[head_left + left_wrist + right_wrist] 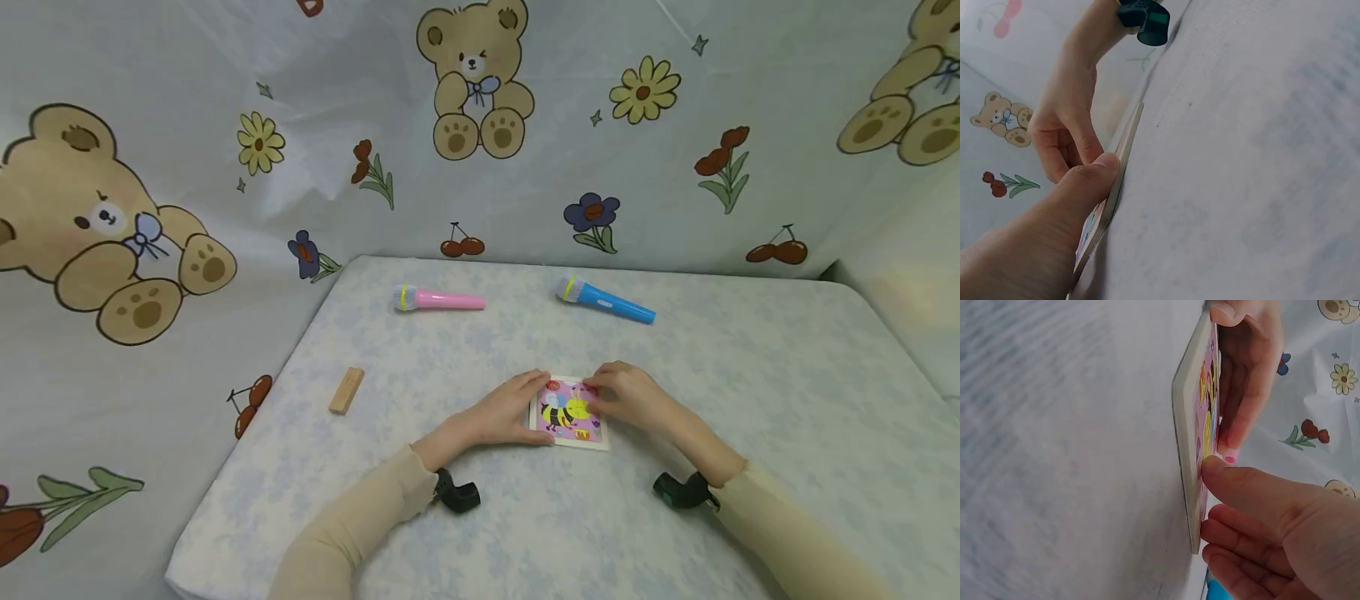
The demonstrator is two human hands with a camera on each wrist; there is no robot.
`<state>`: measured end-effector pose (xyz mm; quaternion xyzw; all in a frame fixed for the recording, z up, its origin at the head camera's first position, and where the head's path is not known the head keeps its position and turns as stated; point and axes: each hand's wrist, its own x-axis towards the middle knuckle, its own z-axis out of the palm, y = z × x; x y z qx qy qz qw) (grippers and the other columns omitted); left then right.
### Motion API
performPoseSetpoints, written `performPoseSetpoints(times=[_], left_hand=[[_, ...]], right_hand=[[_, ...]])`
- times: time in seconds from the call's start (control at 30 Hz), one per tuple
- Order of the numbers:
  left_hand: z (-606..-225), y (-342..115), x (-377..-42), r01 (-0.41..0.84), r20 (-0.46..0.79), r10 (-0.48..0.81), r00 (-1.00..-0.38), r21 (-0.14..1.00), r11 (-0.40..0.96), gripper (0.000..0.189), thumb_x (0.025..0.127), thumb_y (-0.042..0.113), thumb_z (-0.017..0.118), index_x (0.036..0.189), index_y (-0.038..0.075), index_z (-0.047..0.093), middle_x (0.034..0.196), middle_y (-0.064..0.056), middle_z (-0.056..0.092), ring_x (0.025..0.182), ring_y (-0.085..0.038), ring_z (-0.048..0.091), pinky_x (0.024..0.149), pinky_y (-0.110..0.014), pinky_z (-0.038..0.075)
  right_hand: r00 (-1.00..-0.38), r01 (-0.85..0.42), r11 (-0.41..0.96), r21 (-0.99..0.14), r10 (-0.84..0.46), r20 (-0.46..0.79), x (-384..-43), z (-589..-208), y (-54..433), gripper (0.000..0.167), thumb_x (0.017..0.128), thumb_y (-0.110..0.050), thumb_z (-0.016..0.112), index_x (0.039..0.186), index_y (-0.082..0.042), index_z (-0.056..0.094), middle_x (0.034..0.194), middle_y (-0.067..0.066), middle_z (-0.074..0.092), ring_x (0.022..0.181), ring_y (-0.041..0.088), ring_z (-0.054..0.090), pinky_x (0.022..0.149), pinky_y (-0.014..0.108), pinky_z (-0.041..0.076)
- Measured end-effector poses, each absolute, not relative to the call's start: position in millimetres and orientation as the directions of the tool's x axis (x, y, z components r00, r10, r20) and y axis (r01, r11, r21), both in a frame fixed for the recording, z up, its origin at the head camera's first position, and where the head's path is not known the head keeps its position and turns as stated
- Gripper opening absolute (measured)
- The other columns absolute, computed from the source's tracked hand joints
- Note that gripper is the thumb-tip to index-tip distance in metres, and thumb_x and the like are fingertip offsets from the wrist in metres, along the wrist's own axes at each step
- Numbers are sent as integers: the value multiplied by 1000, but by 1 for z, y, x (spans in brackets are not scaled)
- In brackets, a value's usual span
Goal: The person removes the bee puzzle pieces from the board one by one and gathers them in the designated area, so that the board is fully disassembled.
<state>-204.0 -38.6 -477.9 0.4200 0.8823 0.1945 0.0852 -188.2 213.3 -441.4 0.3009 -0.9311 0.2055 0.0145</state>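
A small square bee puzzle (570,412) with a pale wooden border and a pink picture lies on the table in front of me. My left hand (506,410) grips it from the left, thumb on the near edge and fingers at the far left corner. In the left wrist view, that thumb bears on the rim of the puzzle (1102,219). At the right side my right hand (633,398) holds the puzzle, fingers bent. The right wrist view has its thumb (1241,481) on the picture face and the other fingers curled at the edge.
A pink toy microphone (450,301) lies toward the back left of the table (480,533), and a blue one (611,302) toward the back right. Left of the hands is a small wooden block (347,391). A bear-printed cloth (322,75) hangs behind the table.
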Motion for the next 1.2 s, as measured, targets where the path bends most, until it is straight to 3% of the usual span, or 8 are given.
performPoseSetpoints(times=[0.6, 0.97, 1.2], left_hand=[[-481, -41, -204, 709, 26, 775, -631, 425, 563, 101, 79, 61, 65, 149, 3, 22, 153, -12, 23, 140, -18, 18, 111, -29, 18], [-482, -41, -205, 713, 35, 779, -626, 428, 555, 102, 79, 62, 64, 150, 3, 21, 153, -12, 22, 140, -18, 18, 111, -29, 17], [-482, -41, -204, 718, 33, 781, -624, 419, 556, 102, 79, 62, 64, 150, 3, 21, 153, -12, 22, 140, -18, 18, 111, -28, 17]], right_hand=[[-855, -480, 702, -526, -508, 104, -195, -449, 218, 39, 79, -19, 78, 110, 2, 67, 94, 4, 60, 83, 16, 51, 72, 34, 46], [-855, -504, 698, -509, -487, 179, -188, -448, 213, 31, 78, -13, 78, 103, 1, 66, 98, 7, 60, 90, 23, 55, 80, 42, 49], [-847, -521, 715, -466, -500, 180, -183, -446, 208, 33, 78, -9, 78, 106, 3, 67, 98, 9, 60, 82, 19, 56, 73, 35, 53]])
